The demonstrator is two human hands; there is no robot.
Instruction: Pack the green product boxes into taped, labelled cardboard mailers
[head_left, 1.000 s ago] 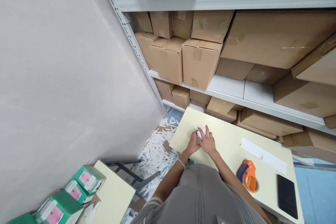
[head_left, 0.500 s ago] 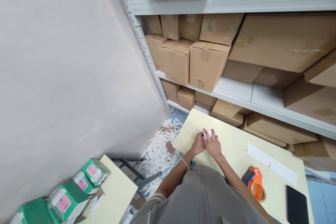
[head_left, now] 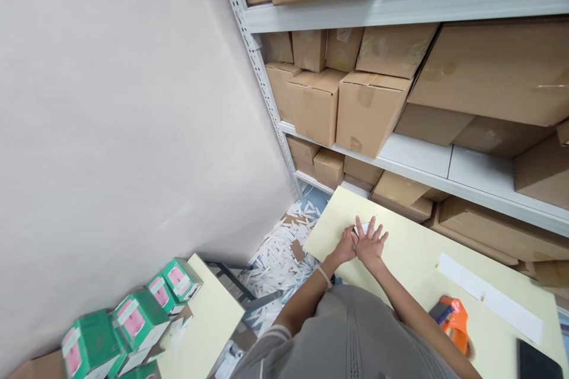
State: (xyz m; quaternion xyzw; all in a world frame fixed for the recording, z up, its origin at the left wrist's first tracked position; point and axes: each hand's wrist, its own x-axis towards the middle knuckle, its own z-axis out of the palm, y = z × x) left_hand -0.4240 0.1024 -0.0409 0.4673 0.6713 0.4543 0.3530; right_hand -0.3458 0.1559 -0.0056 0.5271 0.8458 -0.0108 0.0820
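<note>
Over the far left part of the pale yellow table (head_left: 400, 249), both my hands are close together. My left hand (head_left: 345, 247) is closed around a small white-topped item (head_left: 365, 227) with a dark edge. Most of that item is hidden, so its kind cannot be made out. My right hand (head_left: 370, 244) lies across the item with its fingers spread and stretched out, the palm facing down. A slip of the white surface shows between the fingers.
To the right on the table lie a white paper strip (head_left: 489, 296), an orange tape dispenser (head_left: 457, 325) and a black phone-like slab (head_left: 537, 361). Shelves ahead hold cardboard boxes (head_left: 367, 109). Green boxes (head_left: 142, 317) stand on a side table. Paper scraps (head_left: 280, 254) cover the floor.
My right hand has gone from gripping the small item with bent fingers to lying spread over it. My left hand keeps its hold. The whole view has shifted, moving things rightward.
</note>
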